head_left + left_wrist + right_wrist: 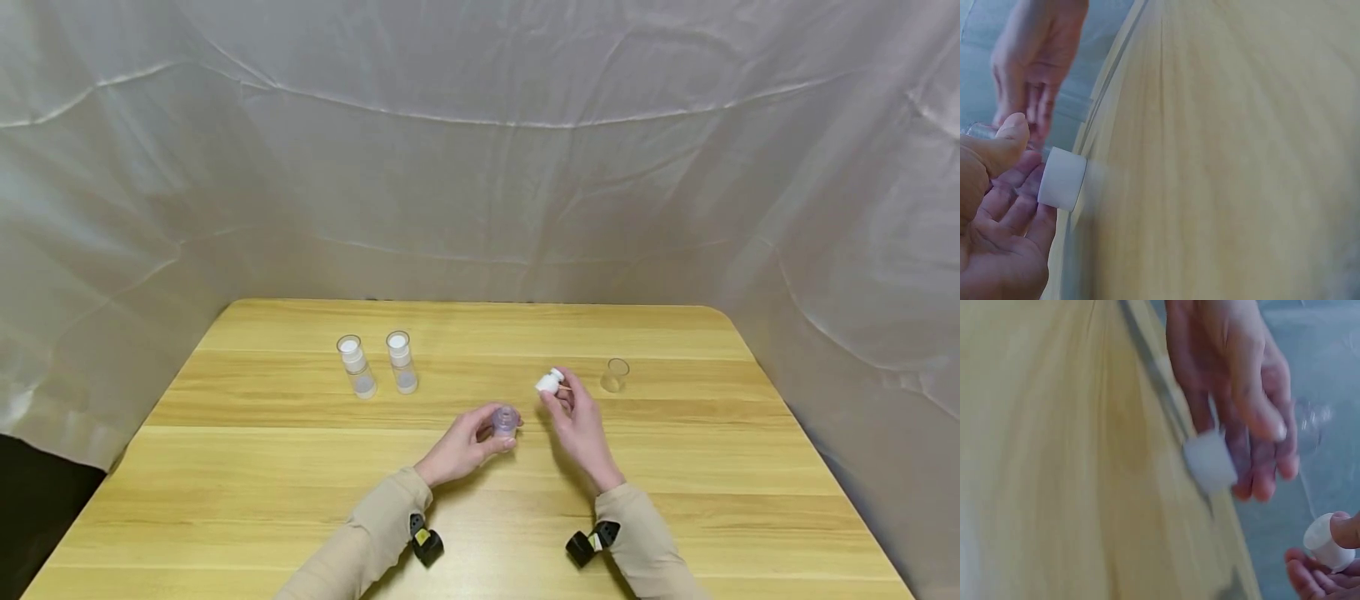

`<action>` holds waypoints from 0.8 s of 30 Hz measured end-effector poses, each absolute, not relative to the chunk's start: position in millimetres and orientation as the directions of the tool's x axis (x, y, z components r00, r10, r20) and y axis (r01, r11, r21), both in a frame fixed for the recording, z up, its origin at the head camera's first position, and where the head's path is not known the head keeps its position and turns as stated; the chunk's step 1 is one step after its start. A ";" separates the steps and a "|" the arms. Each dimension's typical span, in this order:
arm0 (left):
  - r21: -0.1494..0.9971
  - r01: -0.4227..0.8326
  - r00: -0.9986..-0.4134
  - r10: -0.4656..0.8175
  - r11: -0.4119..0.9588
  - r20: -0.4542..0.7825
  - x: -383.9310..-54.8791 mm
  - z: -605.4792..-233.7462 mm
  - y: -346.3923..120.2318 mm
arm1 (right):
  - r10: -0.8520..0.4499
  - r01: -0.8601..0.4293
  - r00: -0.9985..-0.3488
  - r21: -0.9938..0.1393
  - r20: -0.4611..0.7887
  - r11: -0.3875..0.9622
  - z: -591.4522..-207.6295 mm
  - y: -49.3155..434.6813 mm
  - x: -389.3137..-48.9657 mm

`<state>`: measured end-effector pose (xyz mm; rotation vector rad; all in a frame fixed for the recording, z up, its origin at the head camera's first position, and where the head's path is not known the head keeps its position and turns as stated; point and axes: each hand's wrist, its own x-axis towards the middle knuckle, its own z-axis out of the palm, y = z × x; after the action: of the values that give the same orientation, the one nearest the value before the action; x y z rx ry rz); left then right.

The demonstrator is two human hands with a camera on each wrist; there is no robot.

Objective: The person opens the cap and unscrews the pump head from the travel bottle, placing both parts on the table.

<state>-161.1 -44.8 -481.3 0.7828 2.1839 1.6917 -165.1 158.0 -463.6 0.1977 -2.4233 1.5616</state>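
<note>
Over the smooth, wood-grained desk (247, 500), my left hand (467, 448) grips a clear, rounded bottle (506, 418); my right hand (581, 423) pinches a white, necked piece (549, 382) beside a transparent cup (615, 377). The wrist views reveal the bottle's white cylindrical end (1063, 179), hidden from my head camera.

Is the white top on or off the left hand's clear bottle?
Off: the right hand holds the white top, apart from the clear bottle in the left hand.
</note>
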 end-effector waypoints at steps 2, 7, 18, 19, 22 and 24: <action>0.954 0.247 -0.817 0.566 0.172 0.109 -161.5 -482.0 -44.2 | 0.024 -0.192 -0.973 -0.866 0.229 0.461 -466.7 162.5 -169.4; 0.957 0.243 -0.815 0.568 0.159 0.113 -162.0 -483.3 -43.4 | 0.007 -0.104 -0.991 -0.815 0.131 0.570 -470.4 170.3 -177.2; 0.957 0.248 -0.811 0.572 0.152 0.120 -162.4 -483.2 -43.5 | -0.067 -0.069 -0.997 -0.665 0.028 0.744 -467.9 181.0 -199.0; 0.956 0.249 -0.811 0.572 0.152 0.120 -162.5 -483.4 -43.6 | -0.067 -0.059 -0.998 -0.660 0.014 0.749 -467.5 181.3 -201.1; 0.957 0.249 -0.810 0.574 0.148 0.122 -162.8 -483.4 -43.6 | -0.068 -0.041 -0.998 -0.652 -0.016 0.757 -466.4 181.7 -207.0; 0.957 0.252 -0.808 0.576 0.145 0.126 -163.2 -483.2 -43.3 | -0.058 -0.022 -0.998 -0.650 -0.034 0.760 -466.1 182.2 -210.4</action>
<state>-163.2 -43.3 -483.2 0.8049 2.1540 1.7130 -210.4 182.2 -466.1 0.0685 -2.9953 1.1051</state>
